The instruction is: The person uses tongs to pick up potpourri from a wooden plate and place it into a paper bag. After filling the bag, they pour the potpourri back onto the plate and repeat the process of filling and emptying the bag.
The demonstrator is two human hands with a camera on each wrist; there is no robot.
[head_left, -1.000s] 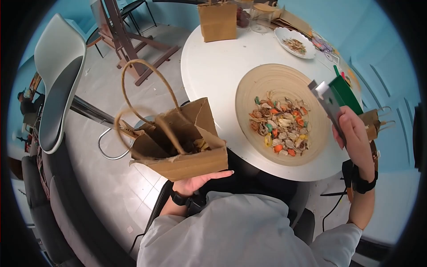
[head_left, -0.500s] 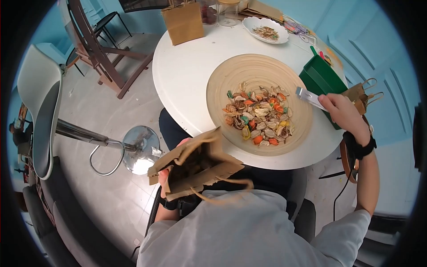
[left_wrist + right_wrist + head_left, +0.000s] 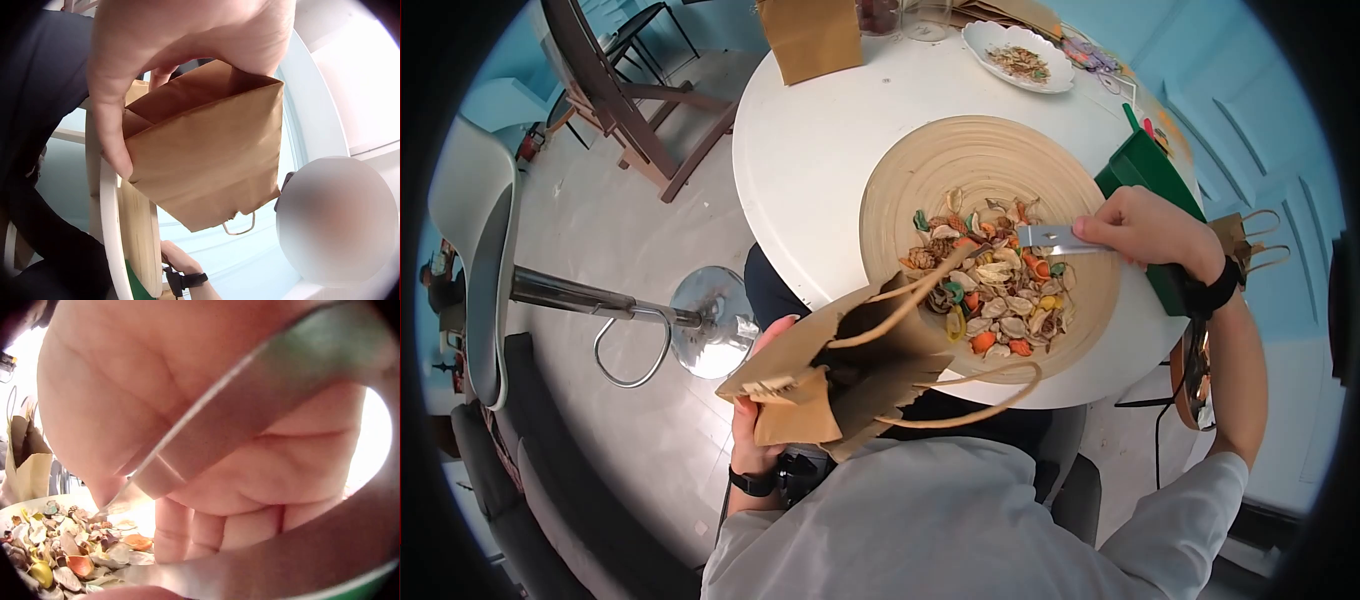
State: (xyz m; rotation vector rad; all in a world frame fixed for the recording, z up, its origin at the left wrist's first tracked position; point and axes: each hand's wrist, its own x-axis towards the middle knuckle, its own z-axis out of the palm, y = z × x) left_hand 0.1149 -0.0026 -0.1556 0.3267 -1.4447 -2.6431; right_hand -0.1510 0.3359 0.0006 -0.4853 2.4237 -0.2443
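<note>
My left hand (image 3: 750, 455) grips a brown paper bag (image 3: 800, 345) with twisted handles, held tilted in front of my lap, its torn mouth facing right. In the left wrist view, the thumb and fingers of that hand lie on either side of the bag (image 3: 212, 153). My right hand (image 3: 1160, 235) holds metal tongs (image 3: 1055, 238) over a round wooden plate (image 3: 915, 160). The tips of the tongs are right at a heap of dried flowers and petals (image 3: 1000, 300), orange, yellow, green and cream. The right wrist view shows the bent metal strip of the tongs (image 3: 219, 419) across the palm.
The plate lies on a round white table (image 3: 790, 190). Behind it stand another paper bag (image 3: 812, 40) and a white scalloped dish (image 3: 1055, 72) with dried bits. A green bin (image 3: 1145, 170) is at the right. A bar stool (image 3: 475, 260) stands left.
The bag has turned and tilted; my left hand went from supporting it underneath to gripping its side. My right hand has brought the tongs leftward and down from the plate's right rim to the petals.
</note>
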